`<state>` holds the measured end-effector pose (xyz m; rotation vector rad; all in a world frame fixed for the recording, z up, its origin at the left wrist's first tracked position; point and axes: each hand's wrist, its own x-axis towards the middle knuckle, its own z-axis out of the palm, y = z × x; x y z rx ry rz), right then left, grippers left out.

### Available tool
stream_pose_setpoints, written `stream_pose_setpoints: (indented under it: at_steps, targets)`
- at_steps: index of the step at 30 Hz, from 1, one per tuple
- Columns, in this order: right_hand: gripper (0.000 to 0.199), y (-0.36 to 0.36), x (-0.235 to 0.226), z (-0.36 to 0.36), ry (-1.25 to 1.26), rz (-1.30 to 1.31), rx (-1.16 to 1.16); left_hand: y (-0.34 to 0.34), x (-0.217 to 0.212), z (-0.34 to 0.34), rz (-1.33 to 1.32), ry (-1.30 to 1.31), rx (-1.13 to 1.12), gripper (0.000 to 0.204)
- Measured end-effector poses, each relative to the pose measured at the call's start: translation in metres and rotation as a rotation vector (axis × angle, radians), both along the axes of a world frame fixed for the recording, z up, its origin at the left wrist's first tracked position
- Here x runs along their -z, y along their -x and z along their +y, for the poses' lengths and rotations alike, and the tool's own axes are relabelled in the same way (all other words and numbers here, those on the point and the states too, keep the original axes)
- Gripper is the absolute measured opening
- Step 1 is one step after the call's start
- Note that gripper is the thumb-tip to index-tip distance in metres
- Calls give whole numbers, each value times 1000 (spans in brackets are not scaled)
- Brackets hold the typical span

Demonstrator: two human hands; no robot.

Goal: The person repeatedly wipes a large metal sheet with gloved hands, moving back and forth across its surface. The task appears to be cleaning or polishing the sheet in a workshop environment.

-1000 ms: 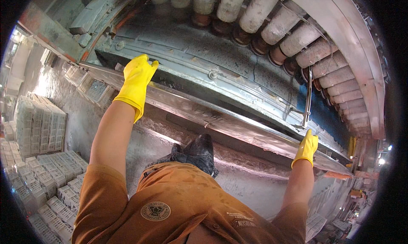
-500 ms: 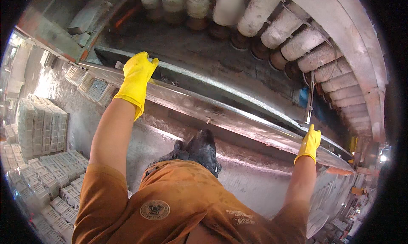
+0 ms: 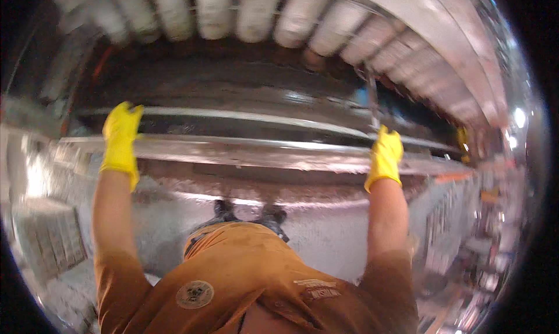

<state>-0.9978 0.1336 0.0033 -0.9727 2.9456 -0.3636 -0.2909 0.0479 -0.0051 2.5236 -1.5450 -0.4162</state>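
Both my hands wear yellow rubber gloves, and the arms are spread wide. A long, narrow pale metal strip (image 3: 250, 117) spans from one hand to the other, above a dark trough. My left hand (image 3: 122, 133) is closed at the strip's left part, with the thumb side turned inward. My right hand (image 3: 386, 153) is closed at its right part, close to an upright metal rod (image 3: 372, 98). The gloves hide the fingers' exact hold. Nearer to me, the trough's metal front ledge (image 3: 250, 150) runs almost parallel to the strip. The picture is smeared by motion.
A curved row of thick pale cylinders (image 3: 256, 11) hangs over the dark surface (image 3: 221, 80) beyond the strip. Stacked pale crates (image 3: 49, 235) stand on the left. A dark boot (image 3: 272, 213) shows on the pale floor below. An orange piece (image 3: 454, 176) sits by the ledge's right end.
The view has turned, so the strip and ledge now lie nearly level instead of slanting down to the right. In the picture, both hands have shifted left; the left is lower, the right higher.
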Motion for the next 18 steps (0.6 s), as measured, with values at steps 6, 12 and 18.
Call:
stream_pose_setpoints:
  at_steps: [6,12,18]
  targets:
    - [62,3,7,-4,2,75,157,4,30,4,-100,199,40,55]
    - [52,-2,12,-2,303,217,128,182,9,22,-18,214,195,56]
    - [45,6,39,10,525,196,-152,277,-23,36,-7,115,273,58]
